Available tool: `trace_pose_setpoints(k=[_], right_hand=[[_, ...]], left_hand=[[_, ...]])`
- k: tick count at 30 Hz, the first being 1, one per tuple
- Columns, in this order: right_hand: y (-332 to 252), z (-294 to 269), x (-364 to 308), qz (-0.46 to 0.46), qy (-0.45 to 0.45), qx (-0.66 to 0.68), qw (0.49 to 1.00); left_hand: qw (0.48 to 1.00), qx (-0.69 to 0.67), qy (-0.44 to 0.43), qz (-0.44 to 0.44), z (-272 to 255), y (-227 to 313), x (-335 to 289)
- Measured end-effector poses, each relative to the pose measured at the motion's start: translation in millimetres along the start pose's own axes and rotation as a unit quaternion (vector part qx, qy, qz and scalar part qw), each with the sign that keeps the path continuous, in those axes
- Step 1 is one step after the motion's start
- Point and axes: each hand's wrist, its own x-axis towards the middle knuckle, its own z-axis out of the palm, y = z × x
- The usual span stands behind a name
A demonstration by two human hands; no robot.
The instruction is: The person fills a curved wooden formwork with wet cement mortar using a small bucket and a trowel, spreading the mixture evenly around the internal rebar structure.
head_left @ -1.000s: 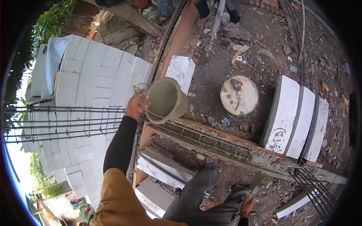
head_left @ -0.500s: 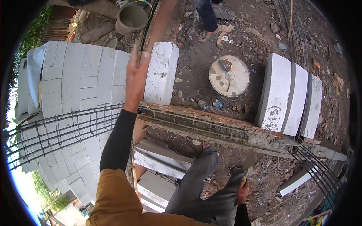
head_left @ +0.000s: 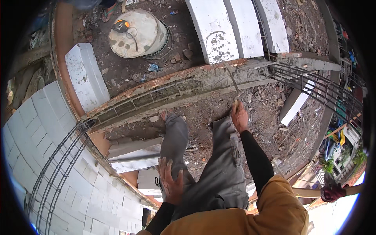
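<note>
My right hand (head_left: 239, 116) grips a trowel (head_left: 233, 82) by its handle, arm stretched forward. The blade shows nearly edge-on, and its tip is at the wet, grey mortar-filled beam (head_left: 211, 80); whether it touches cannot be made out. My left hand (head_left: 171, 181) is open with spread fingers, palm down over my left thigh, holding nothing. Between brick and board edges, the long beam runs across in front of me, with steel bars showing in its trough. White blocks (head_left: 219, 39) stand just beyond the trowel, on the beam's far side.
A round drum (head_left: 135, 35) carries a tape measure (head_left: 121, 26). Another white block (head_left: 87, 78) lies at left. Rebar cages stick out at left (head_left: 58, 176) and right (head_left: 321, 88). Pale blocks (head_left: 35, 125) are stacked at left. A gloved hand (head_left: 333, 192) holds a pole at right.
The view has swung to the right. My left hand has come down from near the white block to my thigh. My right hand has raised the trowel from beside my leg forward to the beam.
</note>
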Motion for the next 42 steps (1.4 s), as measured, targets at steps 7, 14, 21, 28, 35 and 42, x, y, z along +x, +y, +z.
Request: trace_pose_setpoints(k=[7,14,21,28,35,42], right_hand=[[-10.3,41.3,44.0,0.038,-0.038,-0.006,0.999],[-15.0,91.8,-37.8,-0.019,-0.045,0.104,0.993],[34.5,20.8,17.3,0.057,0.127,0.054,0.989],[-78.3,61.3,-6.0,0.153,-0.061,0.104,0.981],[-132.1,74.5,-62.4,0.09,-0.174,0.113,0.974],[-69.0,27.1,21.3,0.12,-0.009,0.054,0.991]], left_hand=[[0.996,0.076,0.0,-0.046,48.7,-19.9,-30.6],[0.995,0.091,-0.012,-0.049,85.0,-2.4,-34.8],[0.985,0.163,-0.051,-0.003,81.9,-8.0,-35.9],[0.975,0.212,-0.065,-0.006,85.6,-25.6,-27.8],[0.972,0.218,-0.085,-0.004,92.5,-22.1,-15.5],[0.975,0.211,-0.072,-0.001,95.1,-18.7,-9.3]])
